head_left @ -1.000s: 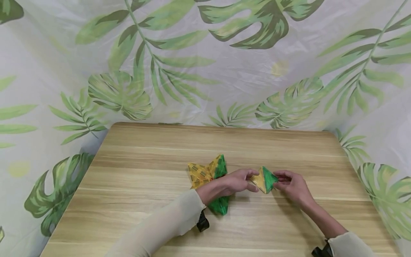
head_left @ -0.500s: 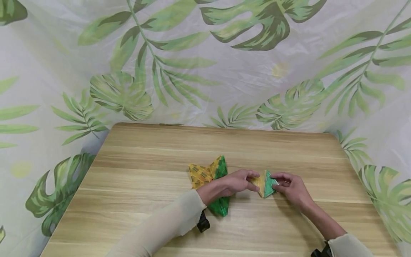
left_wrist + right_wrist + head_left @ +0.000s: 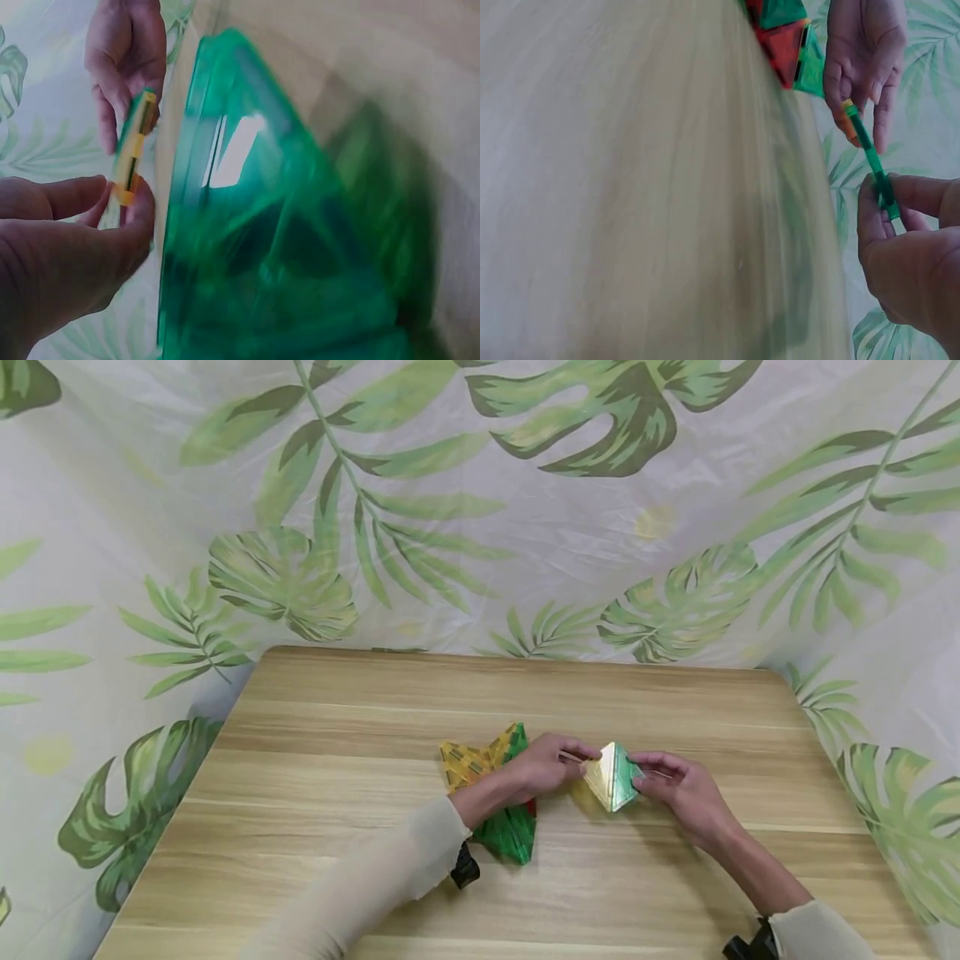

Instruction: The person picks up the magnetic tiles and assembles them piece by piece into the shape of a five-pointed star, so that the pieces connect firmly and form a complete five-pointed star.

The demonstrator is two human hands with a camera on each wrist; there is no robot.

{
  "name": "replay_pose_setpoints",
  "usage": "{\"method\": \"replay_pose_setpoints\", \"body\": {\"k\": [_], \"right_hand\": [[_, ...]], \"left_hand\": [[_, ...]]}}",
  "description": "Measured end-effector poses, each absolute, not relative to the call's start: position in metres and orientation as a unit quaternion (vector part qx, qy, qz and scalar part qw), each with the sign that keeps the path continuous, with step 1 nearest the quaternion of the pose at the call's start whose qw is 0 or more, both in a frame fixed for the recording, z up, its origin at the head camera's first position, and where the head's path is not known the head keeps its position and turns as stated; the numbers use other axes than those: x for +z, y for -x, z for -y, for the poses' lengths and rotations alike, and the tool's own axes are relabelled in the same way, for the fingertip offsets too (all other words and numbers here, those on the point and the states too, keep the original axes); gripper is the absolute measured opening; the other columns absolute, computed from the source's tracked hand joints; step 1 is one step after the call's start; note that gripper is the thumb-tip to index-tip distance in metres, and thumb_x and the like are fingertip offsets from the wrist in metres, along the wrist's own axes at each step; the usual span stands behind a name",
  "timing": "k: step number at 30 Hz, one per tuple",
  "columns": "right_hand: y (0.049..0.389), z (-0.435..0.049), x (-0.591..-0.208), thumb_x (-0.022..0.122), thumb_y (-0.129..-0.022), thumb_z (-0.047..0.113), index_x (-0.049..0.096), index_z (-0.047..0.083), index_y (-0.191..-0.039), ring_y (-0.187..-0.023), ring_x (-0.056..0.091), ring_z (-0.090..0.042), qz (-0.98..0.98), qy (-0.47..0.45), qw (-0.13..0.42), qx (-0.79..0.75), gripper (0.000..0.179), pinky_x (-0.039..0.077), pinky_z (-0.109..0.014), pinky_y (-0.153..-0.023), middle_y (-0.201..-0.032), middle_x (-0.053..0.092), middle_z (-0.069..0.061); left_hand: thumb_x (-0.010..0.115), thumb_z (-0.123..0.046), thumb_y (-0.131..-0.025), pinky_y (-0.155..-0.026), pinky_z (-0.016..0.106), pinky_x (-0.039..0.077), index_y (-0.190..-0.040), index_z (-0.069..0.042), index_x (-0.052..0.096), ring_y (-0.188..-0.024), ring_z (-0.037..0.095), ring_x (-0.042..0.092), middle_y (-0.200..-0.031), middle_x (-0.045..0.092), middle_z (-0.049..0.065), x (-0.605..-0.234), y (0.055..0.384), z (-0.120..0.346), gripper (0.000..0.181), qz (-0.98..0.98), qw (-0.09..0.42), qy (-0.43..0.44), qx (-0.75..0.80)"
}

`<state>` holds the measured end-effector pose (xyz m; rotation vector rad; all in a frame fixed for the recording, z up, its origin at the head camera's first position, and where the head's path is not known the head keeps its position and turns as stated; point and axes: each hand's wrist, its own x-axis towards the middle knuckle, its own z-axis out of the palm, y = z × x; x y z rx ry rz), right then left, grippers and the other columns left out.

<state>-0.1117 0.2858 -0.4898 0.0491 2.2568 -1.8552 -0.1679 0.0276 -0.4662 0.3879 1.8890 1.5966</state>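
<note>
Two translucent triangular magnetic tiles, a yellow tile (image 3: 602, 778) and a green tile (image 3: 622, 785), meet along one edge as a diamond, raised over the table. My left hand (image 3: 546, 765) pinches the yellow corner between thumb and fingers. Opposite it, my right hand (image 3: 688, 795) pinches the green corner. Both wrist views show the pair nearly edge-on, including the yellow tile (image 3: 133, 154) and the green tile (image 3: 870, 157). Beneath my left forearm stands a pointed, star-like magnetic tile build (image 3: 510, 835) in yellow and green, partly hidden, with a red tile (image 3: 784, 51) in it.
The wood-grain table (image 3: 337, 693) has rounded far corners. A leaf-print cloth (image 3: 420, 527) hangs behind it and down both sides. Close to the left wrist camera rises a green point (image 3: 247, 187) of the build.
The joined tiles have tipped and lifted, their faces now catching the light. My left hand has shifted slightly left and up, uncovering some red on the build. The build stays in place.
</note>
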Motion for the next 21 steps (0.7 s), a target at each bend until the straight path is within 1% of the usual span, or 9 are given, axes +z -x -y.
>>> {"method": "replay_pose_setpoints", "body": {"k": [3, 6, 9, 13, 18, 21], "right_hand": [[0.113, -0.28, -0.487, 0.079, -0.094, 0.004, 0.06, -0.014, -0.136, -0.114, 0.069, -0.004, -0.751, -0.006, 0.108, -0.651, 0.049, 0.059, -0.024, -0.094, -0.127, 0.074, -0.004], [0.113, -0.273, -0.484, 0.078, -0.094, 0.001, 0.059, -0.015, -0.135, -0.112, 0.071, -0.008, -0.734, 0.011, 0.109, -0.671, 0.048, 0.06, -0.025, -0.092, -0.12, 0.075, 0.003], [0.113, -0.266, -0.483, 0.078, -0.093, -0.001, 0.06, -0.015, -0.134, -0.108, 0.073, -0.011, -0.727, 0.031, 0.107, -0.677, 0.046, 0.062, -0.027, -0.089, -0.117, 0.075, 0.001], [0.111, -0.256, -0.484, 0.078, -0.092, -0.002, 0.062, -0.015, -0.13, -0.103, 0.074, -0.012, -0.736, 0.053, 0.1, -0.668, 0.043, 0.062, -0.027, -0.086, -0.114, 0.075, 0.0], [0.109, -0.24, -0.493, 0.079, -0.09, -0.006, 0.064, -0.016, -0.123, -0.098, 0.075, -0.01, -0.736, 0.065, 0.081, -0.669, 0.038, 0.063, -0.026, -0.083, -0.113, 0.075, 0.005], [0.106, -0.231, -0.501, 0.079, -0.089, -0.009, 0.065, -0.016, -0.12, -0.097, 0.075, -0.009, -0.737, 0.079, 0.063, -0.668, 0.035, 0.062, -0.025, -0.082, -0.111, 0.075, 0.007]], "left_hand": [[0.059, 0.01, -0.102, -0.099, 0.036, 0.059, -0.125, 0.001, 0.075, -0.114, 0.02, 0.067, -0.129, 0.071, 0.014, -0.463, 0.174, -0.021, 0.03, -0.702, 0.311, -0.145, 0.624], [0.06, 0.01, -0.102, -0.096, 0.035, 0.061, -0.124, 0.003, 0.075, -0.112, 0.019, 0.068, -0.129, 0.072, 0.015, -0.46, 0.182, -0.013, 0.028, -0.687, 0.324, -0.145, 0.634], [0.062, 0.009, -0.101, -0.095, 0.033, 0.061, -0.123, 0.003, 0.076, -0.112, 0.018, 0.068, -0.131, 0.072, 0.013, -0.456, 0.19, -0.004, 0.027, -0.685, 0.344, -0.153, 0.623], [0.062, 0.008, -0.102, -0.096, 0.035, 0.06, -0.121, 0.0, 0.077, -0.11, 0.016, 0.067, -0.131, 0.071, 0.008, -0.453, 0.201, 0.007, 0.025, -0.692, 0.379, -0.169, 0.59], [0.062, 0.009, -0.101, -0.097, 0.04, 0.06, -0.119, 0.0, 0.077, -0.101, 0.014, 0.067, -0.122, 0.073, 0.008, -0.453, 0.214, 0.017, 0.025, -0.699, 0.408, -0.196, 0.554], [0.062, 0.011, -0.1, -0.094, 0.04, 0.06, -0.118, 0.003, 0.076, -0.095, 0.015, 0.067, -0.113, 0.074, 0.008, -0.453, 0.219, 0.02, 0.024, -0.697, 0.424, -0.206, 0.54]]}}
